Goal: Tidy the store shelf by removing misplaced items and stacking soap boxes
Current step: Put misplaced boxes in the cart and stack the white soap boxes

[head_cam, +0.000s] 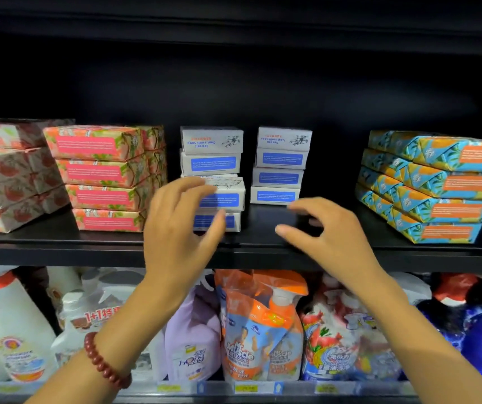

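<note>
White soap boxes with blue labels stand in two stacks on the black shelf (257, 243). The left stack (213, 158) has its lower two boxes shifted forward; the right stack (280, 167) is even and sits further back. My left hand (180, 228) hovers in front of the left stack's lower boxes, fingers spread and relaxed, holding nothing. My right hand (325, 231) hangs just in front of the right stack, fingers loosely curved, empty. A red bead bracelet is on my left wrist.
Pink floral soap packs (102, 176) are stacked left of the white boxes, with more pink packs (9, 176) at the far left. Blue and orange packs (444, 188) are stacked at the right. Cleaning bottles and refill pouches (263, 325) fill the shelf below.
</note>
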